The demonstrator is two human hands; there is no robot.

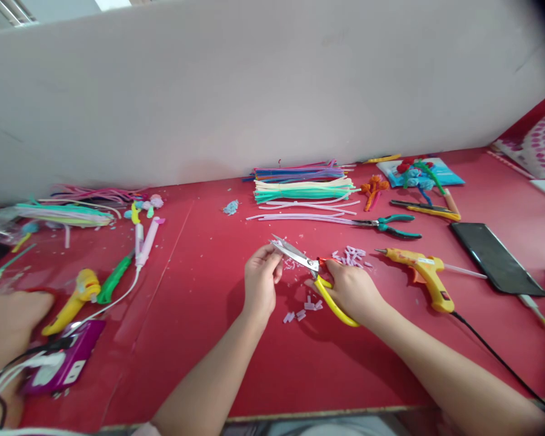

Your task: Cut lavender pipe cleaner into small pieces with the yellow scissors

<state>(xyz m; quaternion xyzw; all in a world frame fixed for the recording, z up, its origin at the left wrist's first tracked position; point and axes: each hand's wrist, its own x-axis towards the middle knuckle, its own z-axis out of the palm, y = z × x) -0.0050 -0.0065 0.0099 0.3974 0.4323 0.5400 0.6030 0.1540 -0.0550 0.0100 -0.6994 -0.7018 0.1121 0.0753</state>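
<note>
Across the middle of the red table [186, 339], the scissors [315, 264] slant between two bare hands. The right hand [353, 289] has its fingers wrapped round the handles, one yellow loop jutting out below the palm, and from that grip the long axis of the blades runs forward and to the left, their points ending right by the fingertips of the left hand [260, 283]. That one is pinched, thumb against fingers, on what I take for a small lilac piece [278, 243]; so little of it shows that I can't make out which way it lies. It sits at the blade tips, so the left hand is plainly the nearer, the right being a blade's length back. Short lilac bits [354, 255] are heaped just beyond the right hand, and long lilac strips [300, 217] lie sideways farther off, running up to the green-handled pliers [390, 224].
</note>
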